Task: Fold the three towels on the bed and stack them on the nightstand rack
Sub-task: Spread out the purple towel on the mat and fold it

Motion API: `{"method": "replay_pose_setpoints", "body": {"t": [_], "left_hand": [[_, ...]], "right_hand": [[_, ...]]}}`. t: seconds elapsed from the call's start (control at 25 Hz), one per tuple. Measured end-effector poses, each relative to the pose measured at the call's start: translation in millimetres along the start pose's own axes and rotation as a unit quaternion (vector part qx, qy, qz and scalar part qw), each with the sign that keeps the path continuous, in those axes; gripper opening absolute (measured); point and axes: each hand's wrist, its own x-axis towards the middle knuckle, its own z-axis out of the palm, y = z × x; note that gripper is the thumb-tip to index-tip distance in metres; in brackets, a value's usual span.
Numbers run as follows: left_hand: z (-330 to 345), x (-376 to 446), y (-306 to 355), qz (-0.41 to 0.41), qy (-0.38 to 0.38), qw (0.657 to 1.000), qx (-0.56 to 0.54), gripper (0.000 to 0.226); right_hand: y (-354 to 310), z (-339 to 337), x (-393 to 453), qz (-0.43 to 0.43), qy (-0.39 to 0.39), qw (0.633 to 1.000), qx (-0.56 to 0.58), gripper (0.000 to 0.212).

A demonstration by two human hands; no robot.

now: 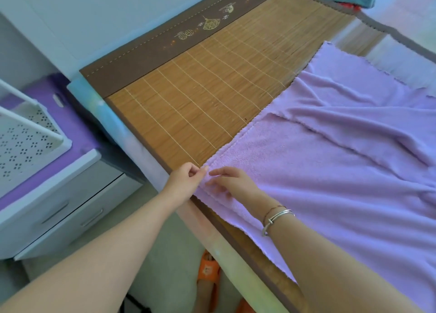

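— Where are the towels?

— A lilac towel point(318, 171) lies spread over the right part of the bed, on the bamboo mat point(188, 95), with another lilac layer rumpled over its far side. How many towels are in the pile I cannot tell. Its near left corner sits at the bed's edge.

— And the hands?

— Both meet at that corner. The left hand point(185, 183) pinches the corner between thumb and fingertips. The right hand point(232, 180) lies on the towel just beside it, fingers point(217, 185) curled onto the cloth; whether that grip holds the fabric or only presses it I cannot tell. Bracelets point(276, 218) circle the right wrist.

— The rack?

— A white perforated rack point(26, 135) stands on the nightstand point(70, 204) at the left, well apart from the towel. An orange slipper point(208, 272) lies on the floor below.
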Motion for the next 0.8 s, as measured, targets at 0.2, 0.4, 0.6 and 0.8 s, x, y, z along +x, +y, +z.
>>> {"method": "replay_pose_setpoints", "body": {"t": [0.2, 0.4, 0.6, 0.8], "left_hand": [[13.1, -6.4, 2.6, 0.020, 0.016, 0.989, 0.144, 0.018], [6.2, -6.2, 8.5, -0.022, 0.017, 0.994, 0.110, 0.017], [-9.8, -4.6, 4.7, -0.039, -0.008, 0.999, 0.037, 0.017], [-26.9, -2.8, 3.1, -0.022, 0.002, 0.999, 0.048, 0.024]], "right_hand": [[69.1, -21.5, -49.5, -0.152, 0.178, 0.913, -0.335, 0.022], [120.2, -42.5, -84.1, -0.128, 0.226, 0.756, -0.601, 0.042], [128.7, -57.0, -100.5, -0.088, 0.297, 0.783, -0.539, 0.011], [112.3, -50.6, -123.2, -0.227, 0.197, 0.783, -0.545, 0.013]]}}
